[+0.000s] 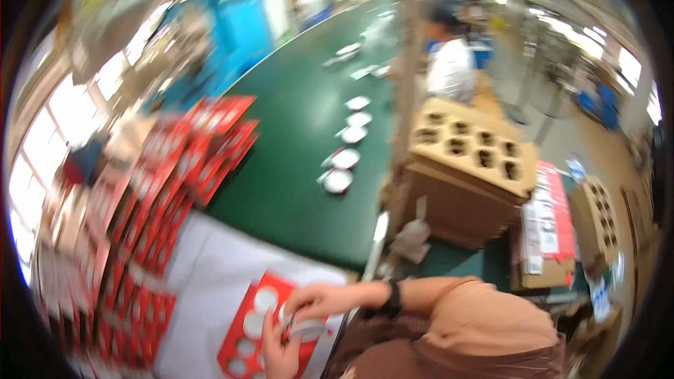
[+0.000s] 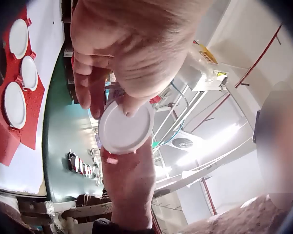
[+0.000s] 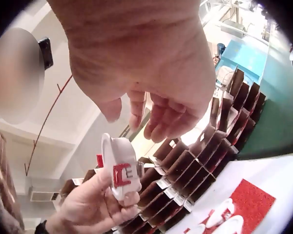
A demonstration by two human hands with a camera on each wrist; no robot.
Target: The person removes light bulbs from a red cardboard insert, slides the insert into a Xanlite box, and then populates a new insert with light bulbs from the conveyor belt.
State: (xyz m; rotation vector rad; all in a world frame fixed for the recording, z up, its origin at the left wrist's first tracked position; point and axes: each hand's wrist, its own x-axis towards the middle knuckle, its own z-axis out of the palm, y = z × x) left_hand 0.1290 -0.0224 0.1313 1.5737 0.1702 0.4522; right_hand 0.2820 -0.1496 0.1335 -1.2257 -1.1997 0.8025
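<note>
My left hand (image 1: pixel 281 356) holds a round white case (image 2: pixel 126 127), its thumb on the flat face. Seen in the right wrist view, the case (image 3: pixel 121 165) stands on edge in the left fingers, with a red clip and a small metal part on its side. My right hand (image 1: pixel 321 302) is close over the case in the head view. Its fingers (image 3: pixel 161 119) are loosely bent and apart from the case in the right wrist view. Below both hands lies a red card (image 3: pixel 256 197) carrying several round white cases (image 2: pixel 15 105) on a white tabletop (image 1: pixel 200 267).
A green conveyor belt (image 1: pixel 288 140) runs ahead, bearing a row of white round cases (image 1: pixel 344 158). Stacked red and brown partitioned packs (image 1: pixel 144 231) rise at the left. Cardboard trays with holes (image 1: pixel 470 144) stand at the right, near a person in white (image 1: pixel 451 67).
</note>
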